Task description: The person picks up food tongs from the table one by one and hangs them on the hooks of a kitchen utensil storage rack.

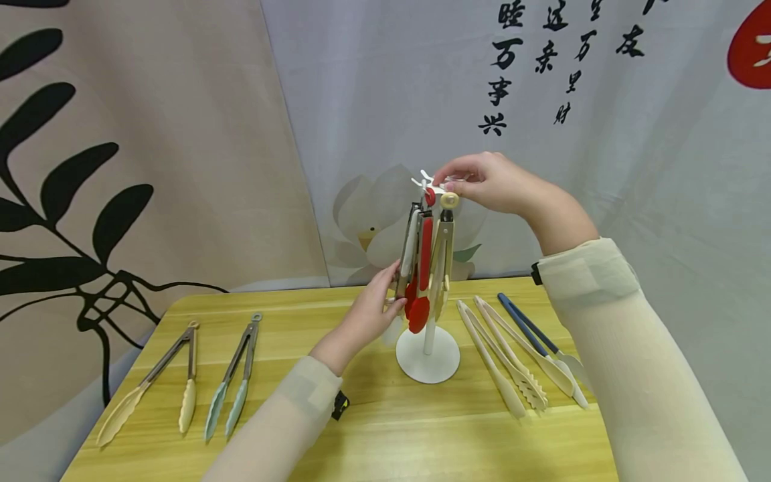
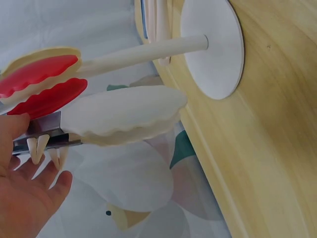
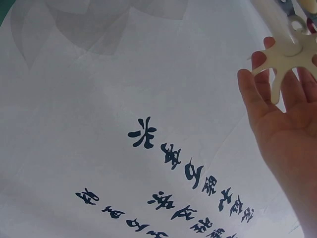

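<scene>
A white stand (image 1: 428,355) with a round base and a crown of hooks (image 3: 290,57) stands upright on the table. From its hooks hang red tongs (image 1: 418,314) and cream-yellow tongs (image 1: 444,248). My left hand (image 1: 364,321) holds a pair of white-tipped tongs (image 2: 126,111) by the metal just above their heads, thumb on the near side, beside the red pair. At the top of the stand, my right hand (image 1: 490,179) pinches the hook crown between thumb and fingers. In the right wrist view its fingers lie among the hook arms.
On the table's left lie cream-tipped tongs (image 1: 188,335) and mint-tipped tongs (image 1: 241,355), both spread. To the right of the stand are pale beige tongs (image 1: 494,361) and blue-handled tongs (image 1: 530,325). A printed cloth (image 1: 385,80) hangs behind the wooden table (image 1: 361,428).
</scene>
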A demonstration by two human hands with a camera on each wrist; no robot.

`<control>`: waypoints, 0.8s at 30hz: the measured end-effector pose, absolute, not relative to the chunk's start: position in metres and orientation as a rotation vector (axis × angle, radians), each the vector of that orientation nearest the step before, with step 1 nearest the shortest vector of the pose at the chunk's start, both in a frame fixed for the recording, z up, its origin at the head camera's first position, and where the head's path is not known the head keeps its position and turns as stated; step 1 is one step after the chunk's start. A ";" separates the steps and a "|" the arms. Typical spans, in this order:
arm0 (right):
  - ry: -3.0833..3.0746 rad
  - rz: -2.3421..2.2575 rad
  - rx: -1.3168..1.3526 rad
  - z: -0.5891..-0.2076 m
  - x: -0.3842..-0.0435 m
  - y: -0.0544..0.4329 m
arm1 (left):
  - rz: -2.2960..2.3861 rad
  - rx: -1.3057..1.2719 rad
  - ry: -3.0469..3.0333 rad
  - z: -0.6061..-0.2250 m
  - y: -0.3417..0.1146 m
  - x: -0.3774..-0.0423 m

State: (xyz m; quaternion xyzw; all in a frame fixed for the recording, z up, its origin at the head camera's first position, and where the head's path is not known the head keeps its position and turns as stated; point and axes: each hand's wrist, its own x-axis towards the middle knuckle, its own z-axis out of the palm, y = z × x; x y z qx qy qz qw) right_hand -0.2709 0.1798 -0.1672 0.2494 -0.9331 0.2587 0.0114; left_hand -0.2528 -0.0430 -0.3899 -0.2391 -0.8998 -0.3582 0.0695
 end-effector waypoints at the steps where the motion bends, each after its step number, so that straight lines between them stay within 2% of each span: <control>1: -2.912 0.808 0.778 -0.167 -0.271 0.180 | -1.071 -0.719 -2.712 -0.390 -0.043 -0.252; 11: -2.911 0.831 0.779 -0.167 -0.270 0.179 | -1.093 -0.715 -2.714 -0.395 -0.050 -0.249; 24: -2.921 0.845 0.764 -0.167 -0.269 0.179 | -1.038 -0.577 -2.787 -0.417 -0.092 -0.241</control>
